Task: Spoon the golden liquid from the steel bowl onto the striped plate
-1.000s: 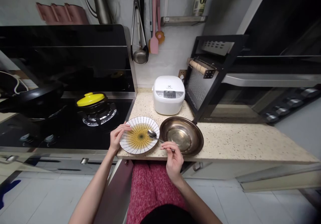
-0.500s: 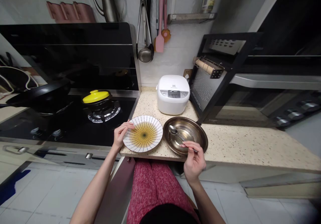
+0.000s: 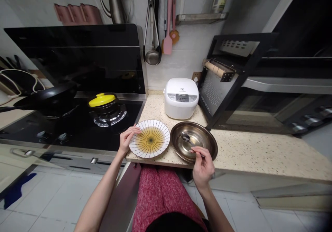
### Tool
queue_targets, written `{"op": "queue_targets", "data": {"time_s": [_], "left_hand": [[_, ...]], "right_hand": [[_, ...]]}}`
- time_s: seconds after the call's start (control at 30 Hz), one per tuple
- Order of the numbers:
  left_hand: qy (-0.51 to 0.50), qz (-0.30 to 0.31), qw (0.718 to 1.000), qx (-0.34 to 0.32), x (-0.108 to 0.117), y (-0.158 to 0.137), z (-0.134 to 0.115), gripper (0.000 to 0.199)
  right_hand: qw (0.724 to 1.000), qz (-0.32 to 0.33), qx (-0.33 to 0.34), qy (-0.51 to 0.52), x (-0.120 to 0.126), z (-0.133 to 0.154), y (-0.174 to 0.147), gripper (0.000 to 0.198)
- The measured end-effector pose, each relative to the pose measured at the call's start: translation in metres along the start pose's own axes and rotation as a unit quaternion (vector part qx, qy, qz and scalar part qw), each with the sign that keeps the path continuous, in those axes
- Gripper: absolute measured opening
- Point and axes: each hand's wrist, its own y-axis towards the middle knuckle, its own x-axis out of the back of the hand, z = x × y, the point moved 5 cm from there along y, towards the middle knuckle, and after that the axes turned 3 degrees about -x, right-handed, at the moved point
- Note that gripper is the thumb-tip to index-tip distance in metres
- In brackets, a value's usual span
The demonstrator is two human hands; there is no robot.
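Left grip (image 3: 127,139) on striped plate (image 3: 163,147), spoon (image 3: 185,137) in right grip (image 3: 203,167)

Left forearm (image 3: 103,190) angled inward, left hand (image 3: 127,139) turned inward, fingers (image 3: 135,130) loosely extended, right forearm (image 3: 217,207) slanting from lower right, right hand (image 3: 203,169) curled, fingertips (image 3: 196,149) pinched.

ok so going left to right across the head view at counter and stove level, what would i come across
Black pan, pot with yellow lid, left hand, striped plate, metal bowl, oven.
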Motion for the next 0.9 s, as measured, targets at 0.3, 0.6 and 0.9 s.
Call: {"op": "queue_targets", "data": {"time_s": [0.3,0.6,0.9], "left_hand": [[-0.002,0.008,1.000,-0.004,0.001,0.000,0.001,0.034],[0.000,0.009,1.000,-0.007,0.000,0.001,0.000,0.035],[0.004,0.010,1.000,-0.003,0.001,0.001,0.000,0.036]], "right_hand": [[0.996,0.011,0.073,-0.051,-0.002,0.015,0.005,0.016],[0.990,0.018,0.123,-0.063,-0.004,0.021,0.008,0.020],[0.997,0.003,0.078,0.008,-0.011,0.028,0.003,0.018]]}}
